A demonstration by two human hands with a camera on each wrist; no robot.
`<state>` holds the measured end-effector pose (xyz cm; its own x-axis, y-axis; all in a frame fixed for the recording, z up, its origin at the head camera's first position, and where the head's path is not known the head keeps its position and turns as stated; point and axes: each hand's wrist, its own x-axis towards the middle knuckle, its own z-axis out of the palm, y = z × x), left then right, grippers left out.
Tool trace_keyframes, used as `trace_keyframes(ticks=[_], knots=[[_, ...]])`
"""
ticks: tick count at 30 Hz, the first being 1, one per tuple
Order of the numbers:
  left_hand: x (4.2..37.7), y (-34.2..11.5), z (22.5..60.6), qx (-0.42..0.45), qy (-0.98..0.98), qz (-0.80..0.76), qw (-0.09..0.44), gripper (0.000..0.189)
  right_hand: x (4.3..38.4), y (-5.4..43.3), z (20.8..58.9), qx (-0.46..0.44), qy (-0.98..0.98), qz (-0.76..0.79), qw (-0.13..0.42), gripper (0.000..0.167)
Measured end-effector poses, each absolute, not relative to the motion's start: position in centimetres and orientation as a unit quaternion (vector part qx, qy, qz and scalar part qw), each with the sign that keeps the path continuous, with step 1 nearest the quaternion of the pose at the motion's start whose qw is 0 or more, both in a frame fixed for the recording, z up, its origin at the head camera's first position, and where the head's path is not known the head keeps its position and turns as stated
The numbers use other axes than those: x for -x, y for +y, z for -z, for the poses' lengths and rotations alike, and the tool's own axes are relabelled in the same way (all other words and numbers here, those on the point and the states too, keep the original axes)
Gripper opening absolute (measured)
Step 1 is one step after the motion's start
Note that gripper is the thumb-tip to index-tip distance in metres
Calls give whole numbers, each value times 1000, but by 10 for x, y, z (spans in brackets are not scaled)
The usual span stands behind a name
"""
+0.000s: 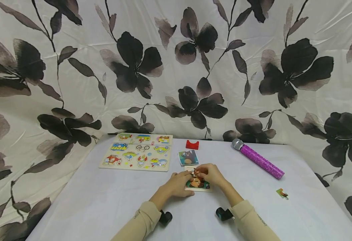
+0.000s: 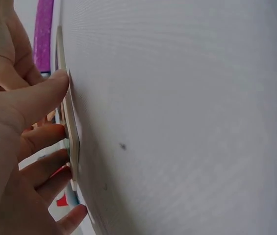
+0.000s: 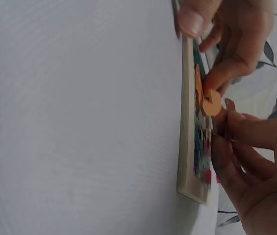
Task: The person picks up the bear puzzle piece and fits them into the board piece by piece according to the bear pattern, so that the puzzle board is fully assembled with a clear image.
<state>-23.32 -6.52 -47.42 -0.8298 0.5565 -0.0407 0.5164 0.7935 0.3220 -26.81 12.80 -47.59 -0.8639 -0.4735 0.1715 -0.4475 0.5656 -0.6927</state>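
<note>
A small wooden bear jigsaw board (image 1: 197, 189) lies in front of the person. The left hand (image 1: 179, 184) holds it at its left side, thumb at the near corner and fingertips reaching over the top. In the left wrist view, the thumb and fingers (image 2: 55, 159) meet the board's edge. Above the board, the right hand (image 1: 212, 174) pinches a small orange-brown puzzle piece (image 3: 212, 103), tilted up from the surface in the right wrist view. Other pieces sit inside the frame, partly hidden by the hands. A left fingertip is close beside the pinched piece.
Beyond the board lie a bear picture card (image 1: 189, 158) and a red notched object (image 1: 192, 145). A vehicle peg puzzle (image 1: 136, 157) lies at back left. To the right are a purple glittery microphone (image 1: 258, 160) and a loose puzzle piece (image 1: 282, 193). A floral cloth (image 1: 164, 100) hangs behind.
</note>
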Motion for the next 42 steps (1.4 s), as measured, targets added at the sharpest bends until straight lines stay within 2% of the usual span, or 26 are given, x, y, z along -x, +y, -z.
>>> trace_keyframes(ticks=[5, 10, 17, 24, 34, 42], knots=[[232, -63, 474, -280, 949, -135, 54, 47, 265, 125, 479, 276, 882, 382, 1, 17], [228, -59, 473, -282, 955, -91, 29, 44, 266, 122, 479, 245, 882, 402, -36, 12], [226, -56, 473, -317, 948, -29, -4, 40, 268, 121, 478, 238, 888, 392, -21, 11], [225, -63, 476, -334, 941, -53, 34, 49, 270, 121, 477, 256, 901, 349, 17, 22], [226, -72, 476, -325, 930, -140, 101, 56, 272, 116, 472, 248, 917, 312, 38, 25], [223, -71, 474, -326, 932, -130, 92, 59, 275, 113, 468, 223, 921, 311, 75, 27]])
